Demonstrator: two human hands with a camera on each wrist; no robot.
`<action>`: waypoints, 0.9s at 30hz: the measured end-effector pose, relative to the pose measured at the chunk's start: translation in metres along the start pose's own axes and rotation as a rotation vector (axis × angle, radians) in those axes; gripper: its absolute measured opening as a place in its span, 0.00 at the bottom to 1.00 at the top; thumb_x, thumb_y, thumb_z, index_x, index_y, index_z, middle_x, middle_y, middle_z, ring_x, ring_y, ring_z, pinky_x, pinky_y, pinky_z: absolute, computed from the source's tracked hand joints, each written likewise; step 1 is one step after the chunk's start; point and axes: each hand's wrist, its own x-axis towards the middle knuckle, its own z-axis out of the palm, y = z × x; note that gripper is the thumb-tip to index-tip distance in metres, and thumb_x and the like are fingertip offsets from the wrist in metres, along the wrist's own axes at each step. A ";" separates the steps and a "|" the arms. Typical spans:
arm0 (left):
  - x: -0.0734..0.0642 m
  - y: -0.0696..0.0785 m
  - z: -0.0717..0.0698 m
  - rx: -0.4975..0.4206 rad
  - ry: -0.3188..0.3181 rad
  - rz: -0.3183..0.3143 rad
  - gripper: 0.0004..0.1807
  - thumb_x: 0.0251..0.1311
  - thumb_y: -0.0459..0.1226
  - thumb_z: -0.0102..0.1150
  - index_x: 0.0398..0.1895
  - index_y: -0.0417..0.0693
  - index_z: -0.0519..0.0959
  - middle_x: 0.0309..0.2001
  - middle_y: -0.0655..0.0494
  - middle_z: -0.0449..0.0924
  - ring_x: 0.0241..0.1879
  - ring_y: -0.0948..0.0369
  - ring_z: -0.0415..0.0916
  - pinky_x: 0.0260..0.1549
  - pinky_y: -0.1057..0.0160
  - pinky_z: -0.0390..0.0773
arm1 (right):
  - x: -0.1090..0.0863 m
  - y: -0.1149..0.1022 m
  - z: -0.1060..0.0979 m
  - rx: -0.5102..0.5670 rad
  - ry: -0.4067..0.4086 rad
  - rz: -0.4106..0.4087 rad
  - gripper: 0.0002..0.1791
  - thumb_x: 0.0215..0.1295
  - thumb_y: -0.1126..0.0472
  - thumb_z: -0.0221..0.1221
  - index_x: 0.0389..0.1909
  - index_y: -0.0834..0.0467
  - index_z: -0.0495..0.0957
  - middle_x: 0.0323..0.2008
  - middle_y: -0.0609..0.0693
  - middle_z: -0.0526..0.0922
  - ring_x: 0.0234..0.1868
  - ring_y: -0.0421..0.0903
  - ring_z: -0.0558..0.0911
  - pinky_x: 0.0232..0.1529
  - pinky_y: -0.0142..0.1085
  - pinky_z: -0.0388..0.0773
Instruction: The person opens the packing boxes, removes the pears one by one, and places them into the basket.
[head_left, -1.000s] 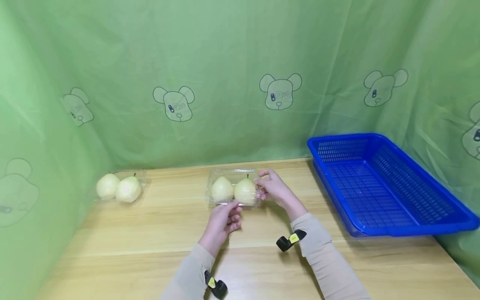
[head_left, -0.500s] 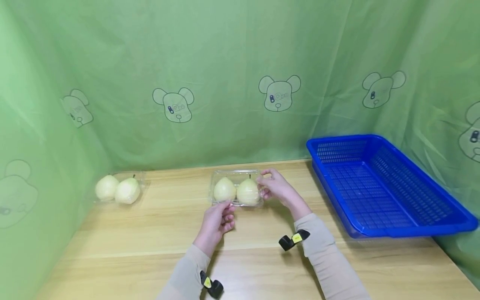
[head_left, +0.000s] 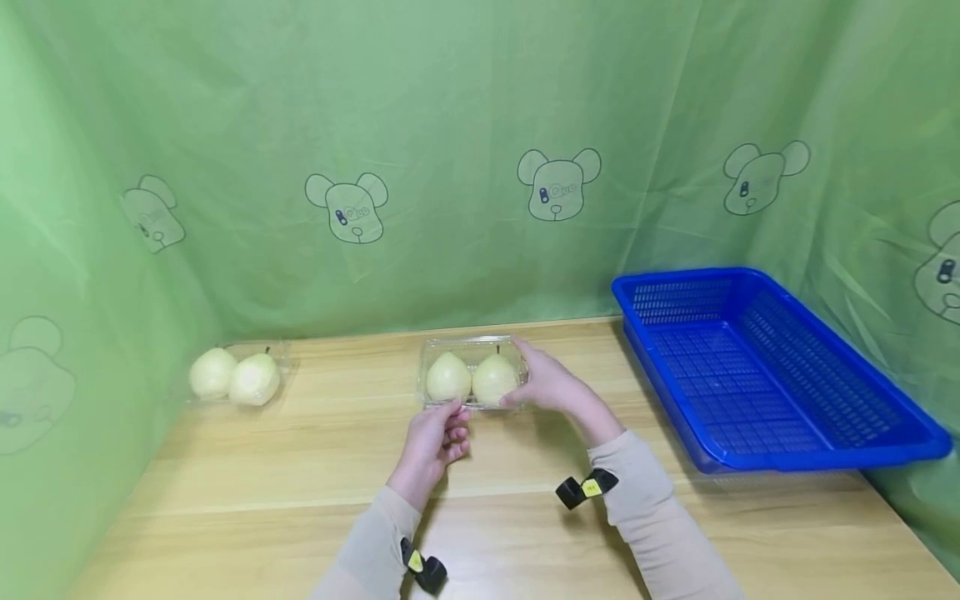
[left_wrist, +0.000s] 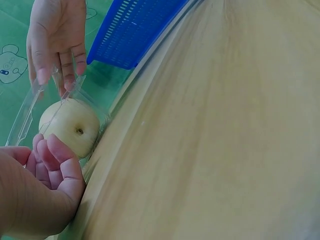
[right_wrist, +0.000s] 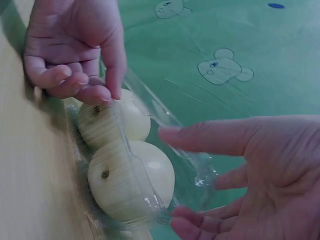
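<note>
left hand (head_left: 429, 443): thumb n' index were clamped on the clear box's (head_left: 467, 340) near edge | right hand (head_left: 553, 383): fingers spread apart, touching its right end, lol | two pears (head_left: 448, 377) sat inside, between both hands' fingers | other pears (head_left: 255, 381) well left of left fingers | blue basket (head_left: 825, 462) right of right fingers, same tabletop (head_left: 525, 542)

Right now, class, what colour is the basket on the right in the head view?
The basket is bright blue; it shows best there.

Green curtain (head_left: 442, 83) on three sides, cartoon bear heads (head_left: 558, 185) dotted along it, and the pale wood-grain tabletop (head_left: 285, 475)'s got some glare.
</note>
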 end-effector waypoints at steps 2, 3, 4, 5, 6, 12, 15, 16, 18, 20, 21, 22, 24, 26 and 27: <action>0.000 0.001 0.000 0.001 -0.008 0.003 0.11 0.64 0.41 0.58 0.40 0.42 0.81 0.23 0.64 0.82 0.21 0.69 0.71 0.23 0.70 0.77 | -0.002 -0.002 0.003 -0.045 0.023 0.000 0.60 0.43 0.66 0.72 0.76 0.61 0.46 0.70 0.72 0.59 0.69 0.68 0.64 0.69 0.62 0.62; 0.000 0.001 -0.001 0.002 -0.012 0.005 0.11 0.64 0.41 0.58 0.39 0.42 0.81 0.23 0.64 0.82 0.21 0.69 0.71 0.24 0.70 0.77 | -0.002 -0.004 0.005 -0.066 0.040 0.001 0.60 0.43 0.66 0.72 0.76 0.60 0.46 0.69 0.73 0.60 0.68 0.68 0.65 0.68 0.62 0.64; 0.000 0.002 -0.001 0.003 -0.015 0.005 0.11 0.64 0.41 0.58 0.39 0.42 0.81 0.23 0.64 0.82 0.21 0.69 0.71 0.24 0.70 0.77 | -0.003 -0.005 0.007 -0.088 0.058 0.003 0.59 0.44 0.66 0.72 0.76 0.59 0.47 0.67 0.74 0.62 0.67 0.68 0.66 0.66 0.63 0.65; 0.000 0.002 -0.001 0.005 -0.020 0.005 0.10 0.64 0.41 0.58 0.39 0.42 0.81 0.23 0.64 0.82 0.21 0.69 0.71 0.24 0.70 0.77 | -0.003 -0.006 0.009 -0.109 0.075 0.008 0.59 0.44 0.66 0.72 0.76 0.58 0.48 0.66 0.74 0.63 0.66 0.68 0.67 0.65 0.63 0.67; -0.001 0.003 -0.001 0.007 -0.025 0.004 0.11 0.65 0.41 0.58 0.40 0.42 0.81 0.23 0.64 0.82 0.21 0.69 0.71 0.24 0.70 0.77 | -0.003 -0.007 0.010 -0.116 0.093 0.016 0.58 0.45 0.66 0.71 0.76 0.57 0.48 0.65 0.74 0.64 0.65 0.68 0.67 0.64 0.63 0.68; -0.002 0.003 -0.001 0.026 -0.031 0.011 0.12 0.65 0.39 0.57 0.43 0.39 0.79 0.23 0.64 0.82 0.21 0.69 0.71 0.24 0.70 0.77 | -0.004 -0.008 0.018 -0.220 0.146 0.013 0.54 0.49 0.61 0.71 0.76 0.56 0.52 0.68 0.73 0.62 0.66 0.71 0.65 0.63 0.65 0.68; -0.001 0.003 -0.002 0.035 -0.028 0.014 0.12 0.64 0.39 0.56 0.43 0.39 0.79 0.23 0.64 0.82 0.21 0.69 0.71 0.24 0.70 0.77 | -0.003 -0.007 0.020 -0.280 0.158 -0.027 0.51 0.50 0.60 0.71 0.74 0.57 0.55 0.71 0.72 0.57 0.70 0.72 0.61 0.66 0.65 0.63; -0.001 0.003 -0.002 0.037 -0.028 0.014 0.12 0.64 0.39 0.56 0.43 0.39 0.79 0.23 0.64 0.82 0.21 0.69 0.71 0.24 0.70 0.77 | -0.002 -0.007 0.020 -0.297 0.161 -0.049 0.50 0.50 0.60 0.71 0.74 0.57 0.57 0.72 0.71 0.56 0.71 0.71 0.59 0.68 0.65 0.61; -0.001 0.003 -0.002 0.038 -0.026 0.014 0.13 0.64 0.39 0.56 0.44 0.38 0.79 0.23 0.64 0.82 0.21 0.69 0.71 0.24 0.70 0.77 | -0.002 -0.006 0.021 -0.328 0.164 -0.105 0.47 0.50 0.60 0.70 0.72 0.58 0.61 0.73 0.68 0.55 0.72 0.70 0.57 0.70 0.64 0.57; 0.000 0.002 -0.002 0.040 -0.025 0.015 0.13 0.64 0.39 0.57 0.44 0.38 0.79 0.23 0.64 0.82 0.21 0.69 0.71 0.24 0.70 0.77 | -0.001 -0.005 0.020 -0.365 0.166 -0.169 0.43 0.50 0.60 0.70 0.69 0.59 0.65 0.73 0.66 0.58 0.72 0.69 0.58 0.72 0.63 0.55; 0.000 0.002 -0.002 0.039 -0.023 0.014 0.13 0.64 0.39 0.57 0.44 0.37 0.79 0.23 0.64 0.82 0.21 0.69 0.71 0.24 0.70 0.77 | -0.001 -0.004 0.020 -0.384 0.166 -0.200 0.41 0.51 0.60 0.70 0.68 0.59 0.67 0.72 0.65 0.60 0.72 0.68 0.58 0.72 0.62 0.55; 0.000 0.002 -0.002 0.039 -0.021 0.012 0.13 0.64 0.39 0.57 0.45 0.37 0.79 0.23 0.64 0.82 0.21 0.69 0.71 0.24 0.70 0.77 | 0.000 -0.004 0.019 -0.400 0.166 -0.224 0.39 0.51 0.60 0.70 0.66 0.59 0.69 0.72 0.64 0.62 0.72 0.68 0.59 0.72 0.62 0.54; 0.000 0.001 -0.001 0.038 -0.019 0.010 0.14 0.64 0.39 0.57 0.45 0.37 0.79 0.23 0.63 0.82 0.21 0.69 0.71 0.23 0.70 0.78 | 0.000 -0.003 0.018 -0.416 0.168 -0.264 0.36 0.52 0.59 0.70 0.64 0.59 0.72 0.70 0.63 0.65 0.72 0.67 0.60 0.72 0.62 0.55; 0.000 0.002 -0.001 0.038 -0.016 0.009 0.14 0.64 0.39 0.57 0.45 0.37 0.78 0.23 0.63 0.82 0.21 0.69 0.72 0.23 0.70 0.78 | 0.000 -0.003 0.016 -0.414 0.170 -0.287 0.34 0.53 0.57 0.70 0.63 0.58 0.73 0.69 0.62 0.67 0.72 0.67 0.61 0.72 0.62 0.56; 0.000 0.002 -0.001 0.038 -0.013 0.008 0.13 0.64 0.39 0.57 0.45 0.37 0.78 0.23 0.63 0.82 0.21 0.69 0.72 0.23 0.70 0.78 | 0.000 -0.003 0.015 -0.407 0.172 -0.293 0.33 0.54 0.56 0.69 0.62 0.58 0.74 0.69 0.61 0.68 0.72 0.67 0.61 0.71 0.62 0.56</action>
